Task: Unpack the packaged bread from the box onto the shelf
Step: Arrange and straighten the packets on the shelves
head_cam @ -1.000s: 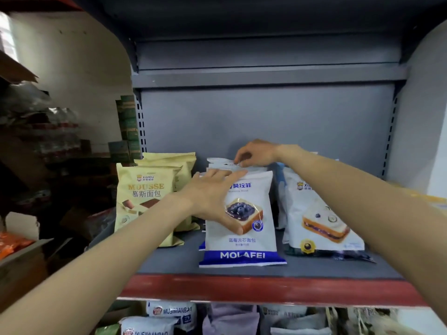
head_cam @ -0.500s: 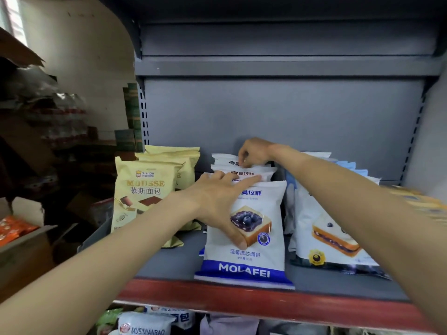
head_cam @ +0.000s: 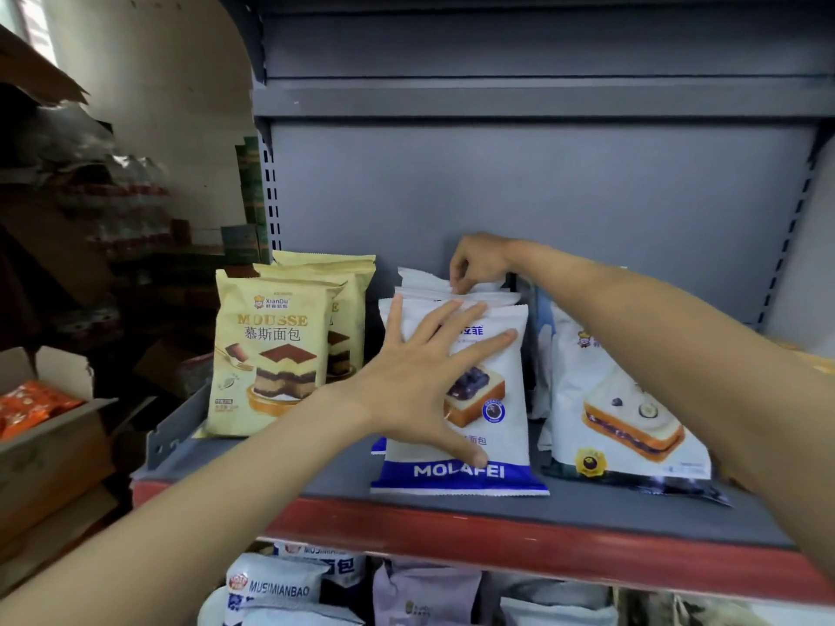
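We count three yellow mousse bread packs (head_cam: 271, 354) standing in a row front to back on the shelf (head_cam: 452, 508). Four white blueberry bread packs (head_cam: 492, 399) show in the middle row; further ones behind cannot be told. We count at least two white sandwich bread packs (head_cam: 623, 413) at right, exact number unclear. Two hands: left hand (head_cam: 420, 381), right hand (head_cam: 479, 262). One cardboard box (head_cam: 54, 440) of orange packets at left.

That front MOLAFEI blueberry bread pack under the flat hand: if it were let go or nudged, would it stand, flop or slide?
The MOLAFEI pack is a thin soft pouch leaning back on the packs behind, so it would probably flop without the left hand pressing it. Its glossy film looks slippery on the smooth shelf. It likely feels light and squashy.
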Action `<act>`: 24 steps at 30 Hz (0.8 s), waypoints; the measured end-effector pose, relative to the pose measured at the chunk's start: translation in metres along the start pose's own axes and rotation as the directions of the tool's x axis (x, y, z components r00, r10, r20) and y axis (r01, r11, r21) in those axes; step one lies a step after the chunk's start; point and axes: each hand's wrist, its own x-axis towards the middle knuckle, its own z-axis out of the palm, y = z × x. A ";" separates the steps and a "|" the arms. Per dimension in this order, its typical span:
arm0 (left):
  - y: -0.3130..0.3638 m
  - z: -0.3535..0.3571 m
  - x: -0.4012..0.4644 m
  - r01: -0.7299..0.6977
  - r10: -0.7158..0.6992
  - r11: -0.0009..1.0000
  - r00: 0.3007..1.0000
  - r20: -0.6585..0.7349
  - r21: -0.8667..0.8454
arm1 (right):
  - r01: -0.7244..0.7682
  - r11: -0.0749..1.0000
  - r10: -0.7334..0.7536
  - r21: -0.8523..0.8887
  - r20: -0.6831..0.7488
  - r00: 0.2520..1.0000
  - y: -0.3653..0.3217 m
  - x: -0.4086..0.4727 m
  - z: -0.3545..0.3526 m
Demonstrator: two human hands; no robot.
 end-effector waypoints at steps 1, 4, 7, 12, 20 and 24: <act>-0.002 0.000 0.002 -0.010 0.011 1.000 1.000 -0.023 0.027 | 0.002 1.000 -0.002 -0.016 -0.014 1.000 -0.001 -0.001 -0.001; -0.007 0.003 0.009 -0.042 0.068 0.981 0.989 -0.133 0.192 | 0.009 0.997 -0.018 -0.075 -0.116 0.993 -0.004 -0.007 -0.004; -0.013 0.013 0.016 -0.050 0.135 0.947 0.959 -0.251 0.317 | -0.024 0.992 -0.003 -0.128 -0.207 0.978 -0.003 -0.012 -0.003; -0.019 0.026 0.007 -0.029 0.096 0.976 0.946 -0.308 0.214 | -0.047 0.998 0.051 0.038 -0.128 0.990 -0.003 -0.031 -0.005; 0.001 0.033 -0.014 0.042 -0.405 0.774 0.800 -0.443 -0.632 | 0.160 0.752 0.268 0.640 -0.518 0.812 -0.033 -0.138 0.029; -0.011 0.053 -0.005 0.013 -0.572 0.282 0.805 -0.157 -0.959 | 0.156 0.726 0.257 0.670 -0.474 0.842 -0.054 -0.174 0.073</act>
